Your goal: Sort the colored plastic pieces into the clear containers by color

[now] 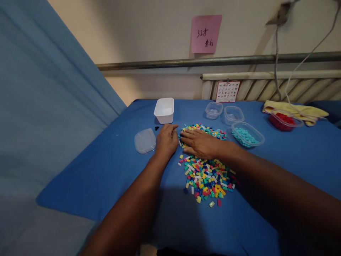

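Note:
A loose heap of small multicoloured toy building bricks is spread over the blue cloth in front of me, with more bricks behind and under my right hand. My right hand lies palm down on the far part of the heap, fingers stretched to the left. At the heap's left edge rests my left hand, its fingers curled in; whatever they may hold is hidden. Left of it lie a clear plastic lid and a few small black pieces.
A white tub stands behind my left hand. Two clear containers are at the back, beside a container of turquoise bricks. Farther right, a container of red pieces touches a yellow cloth. A blue curtain hangs left.

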`<action>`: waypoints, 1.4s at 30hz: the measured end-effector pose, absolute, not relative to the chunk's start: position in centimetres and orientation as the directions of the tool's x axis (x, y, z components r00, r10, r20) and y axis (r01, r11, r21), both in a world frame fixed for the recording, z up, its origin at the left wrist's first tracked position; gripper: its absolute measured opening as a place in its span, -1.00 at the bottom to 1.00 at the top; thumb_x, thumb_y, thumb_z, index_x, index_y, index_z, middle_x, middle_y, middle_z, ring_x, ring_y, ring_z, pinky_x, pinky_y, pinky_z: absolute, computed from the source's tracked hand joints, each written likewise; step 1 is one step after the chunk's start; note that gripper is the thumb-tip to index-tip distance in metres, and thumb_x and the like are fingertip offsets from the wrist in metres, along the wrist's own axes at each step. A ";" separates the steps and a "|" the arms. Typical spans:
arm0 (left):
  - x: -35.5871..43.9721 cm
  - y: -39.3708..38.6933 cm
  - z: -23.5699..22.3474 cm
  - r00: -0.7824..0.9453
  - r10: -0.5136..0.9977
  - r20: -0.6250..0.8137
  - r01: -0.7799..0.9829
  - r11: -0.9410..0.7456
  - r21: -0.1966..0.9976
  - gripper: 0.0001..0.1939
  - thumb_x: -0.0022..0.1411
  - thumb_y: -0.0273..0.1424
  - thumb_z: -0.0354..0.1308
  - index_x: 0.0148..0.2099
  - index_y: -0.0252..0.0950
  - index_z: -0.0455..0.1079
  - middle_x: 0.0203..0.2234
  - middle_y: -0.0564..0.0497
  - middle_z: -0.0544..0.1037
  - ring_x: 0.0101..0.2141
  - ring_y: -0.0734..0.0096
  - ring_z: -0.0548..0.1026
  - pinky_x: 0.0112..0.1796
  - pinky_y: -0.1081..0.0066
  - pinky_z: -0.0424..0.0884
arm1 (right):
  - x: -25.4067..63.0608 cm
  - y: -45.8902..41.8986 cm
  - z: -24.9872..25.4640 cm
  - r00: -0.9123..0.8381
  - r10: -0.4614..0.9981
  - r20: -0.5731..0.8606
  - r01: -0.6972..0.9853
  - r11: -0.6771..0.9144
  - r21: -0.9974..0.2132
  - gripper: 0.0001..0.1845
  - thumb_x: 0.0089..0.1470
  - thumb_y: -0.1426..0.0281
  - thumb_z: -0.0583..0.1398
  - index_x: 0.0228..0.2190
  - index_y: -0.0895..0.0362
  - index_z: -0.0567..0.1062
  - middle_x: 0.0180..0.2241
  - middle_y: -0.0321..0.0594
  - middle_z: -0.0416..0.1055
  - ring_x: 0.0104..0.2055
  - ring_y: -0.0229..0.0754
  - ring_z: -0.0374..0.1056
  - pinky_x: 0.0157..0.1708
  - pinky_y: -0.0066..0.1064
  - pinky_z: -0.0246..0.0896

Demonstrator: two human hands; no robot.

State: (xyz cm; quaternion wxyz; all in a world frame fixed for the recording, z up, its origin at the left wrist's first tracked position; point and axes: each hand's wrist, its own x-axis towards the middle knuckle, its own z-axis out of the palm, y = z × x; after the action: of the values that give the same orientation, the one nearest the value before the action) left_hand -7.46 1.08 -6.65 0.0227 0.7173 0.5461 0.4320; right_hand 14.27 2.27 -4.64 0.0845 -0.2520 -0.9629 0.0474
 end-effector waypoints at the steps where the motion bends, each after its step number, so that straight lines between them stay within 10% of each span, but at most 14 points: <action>1: -7.4 1.1 -6.8 0.035 0.805 0.593 0.761 -0.406 0.506 -0.69 0.47 -0.48 0.06 0.08 -0.30 0.60 -0.01 -0.17 0.67 0.07 0.14 0.62 0.19 0.11 0.52 | 15.2 2.1 -5.0 -0.860 0.490 0.139 0.473 0.870 -0.142 -0.32 0.58 0.06 0.06 0.47 0.21 0.38 0.56 0.17 0.18 0.63 0.25 0.04 0.56 0.18 0.01; 17: -7.0 1.3 -7.2 0.072 0.820 0.567 0.758 -0.415 0.504 -0.67 0.44 -0.50 0.07 0.10 -0.27 0.61 0.02 -0.15 0.68 0.10 0.11 0.63 0.20 0.07 0.55 | 24.2 -0.4 -5.2 -0.738 0.655 0.163 0.622 0.754 -0.211 -0.34 0.58 0.06 0.05 0.47 0.14 0.40 0.56 0.16 0.18 0.62 0.28 0.05 0.53 0.33 0.06; 26: -4.6 -0.6 -6.1 0.500 0.751 0.430 0.698 -0.644 0.313 -0.54 0.61 -0.36 0.00 0.41 -0.33 0.45 0.40 -0.20 0.48 0.43 0.03 0.40 0.43 -0.14 0.28 | 24.4 -2.9 -6.0 -0.725 0.666 0.175 0.629 0.744 -0.226 -0.29 0.58 0.06 0.05 0.50 0.22 0.35 0.54 0.20 0.19 0.60 0.29 0.09 0.54 0.29 0.06; 33: -3.7 -2.1 -4.1 0.658 0.622 0.425 0.552 -0.782 0.289 -0.69 0.52 -0.46 0.08 0.14 -0.25 0.61 0.11 -0.12 0.69 0.16 0.11 0.60 0.25 0.01 0.50 | 25.6 -6.3 -5.4 -0.707 0.672 0.220 0.607 0.736 -0.300 -0.38 0.58 0.11 0.05 0.45 0.14 0.42 0.50 0.13 0.31 0.57 0.21 0.20 0.53 0.19 0.16; 42: -3.0 -3.1 -3.0 0.775 0.562 0.289 0.484 -0.822 0.300 -0.63 0.41 -0.59 0.08 0.14 -0.29 0.58 0.04 -0.13 0.69 0.05 0.11 0.64 0.12 0.08 0.56 | 27.1 -5.9 -6.3 -0.559 0.749 0.356 0.614 0.663 -0.429 -0.47 0.47 0.43 0.10 0.36 0.08 0.49 0.03 0.01 0.73 0.00 0.12 0.68 0.03 -0.01 0.63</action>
State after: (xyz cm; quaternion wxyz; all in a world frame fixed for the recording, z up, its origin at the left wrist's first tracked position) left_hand -3.03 -3.15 -2.95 0.1046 0.9363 0.2791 0.1856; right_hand 27.13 -5.87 -6.33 0.2611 -0.3900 -0.8736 0.1287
